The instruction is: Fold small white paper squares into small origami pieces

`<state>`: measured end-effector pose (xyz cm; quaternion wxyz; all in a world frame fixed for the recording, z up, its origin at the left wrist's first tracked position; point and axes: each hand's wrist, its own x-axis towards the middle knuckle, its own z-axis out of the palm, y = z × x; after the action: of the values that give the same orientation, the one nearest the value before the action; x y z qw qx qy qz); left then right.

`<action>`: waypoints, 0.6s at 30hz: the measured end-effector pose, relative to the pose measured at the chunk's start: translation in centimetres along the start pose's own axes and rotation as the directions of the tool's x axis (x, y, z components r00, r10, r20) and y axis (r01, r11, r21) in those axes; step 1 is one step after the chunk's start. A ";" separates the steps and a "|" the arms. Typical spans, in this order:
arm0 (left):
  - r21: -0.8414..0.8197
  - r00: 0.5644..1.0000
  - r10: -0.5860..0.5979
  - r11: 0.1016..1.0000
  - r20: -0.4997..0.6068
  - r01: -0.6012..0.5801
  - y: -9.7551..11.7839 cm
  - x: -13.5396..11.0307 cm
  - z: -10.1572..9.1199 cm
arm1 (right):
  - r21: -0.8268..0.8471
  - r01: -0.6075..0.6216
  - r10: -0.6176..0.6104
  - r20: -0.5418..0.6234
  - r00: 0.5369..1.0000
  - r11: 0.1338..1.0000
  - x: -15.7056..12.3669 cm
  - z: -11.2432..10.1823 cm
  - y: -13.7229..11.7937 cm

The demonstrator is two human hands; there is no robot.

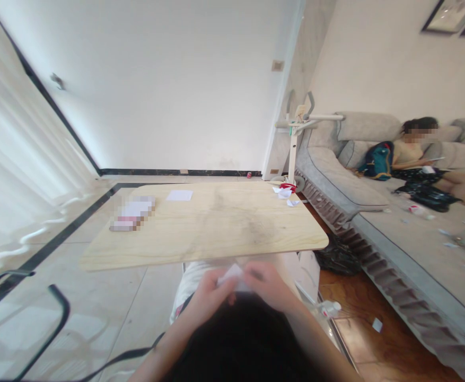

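Close to my body, just below the near edge of the wooden table (176, 239), I hold a small piece of folded white paper (232, 273) between both hands. My left hand (213, 289) is closed on its left side. On its other side, my right hand (264, 281) has its fingers closed at the paper's edge; they are a little blurred. A flat white sheet of paper (180, 196) lies at the table's far left. Several folded white paper pieces (283, 193) rest at the far right corner, beside a red item (288, 187).
A pixelated stack (132, 213) lies on the table's left. To the right, a person (413, 148) sits on a grey sofa (327, 175). A black plastic bag (338, 254), a bottle (330, 308) and a paper scrap (377, 324) are near the floor. A white door (168, 85) stands ahead.
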<state>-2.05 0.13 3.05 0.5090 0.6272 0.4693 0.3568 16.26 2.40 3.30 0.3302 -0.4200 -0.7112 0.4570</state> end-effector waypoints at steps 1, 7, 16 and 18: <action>0.010 1.000 -0.003 1.000 0.000 0.003 0.0 0.0 -0.1 | 0.005 0.000 0.000 0.009 1.000 1.000 0.0 0.0 0.0; 0.048 1.000 0.004 0.999 -0.015 -0.003 0.0 -0.3 -0.3 | -0.007 0.003 -0.002 0.112 0.994 1.000 -0.2 0.1 -0.2; -0.046 0.998 -0.062 0.997 -0.019 0.061 -0.2 -0.2 0.1 | -0.013 -0.008 0.009 0.097 0.995 1.000 -0.2 0.1 0.2; -0.010 0.999 -0.030 1.000 -0.019 0.030 -0.2 -0.1 -0.1 | 0.000 -0.014 0.014 0.091 0.996 1.000 -0.2 0.0 0.3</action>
<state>-2.25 0.05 2.86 0.5127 0.6143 0.4818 0.3572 16.41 2.29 3.02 0.2945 -0.4035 -0.7223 0.4782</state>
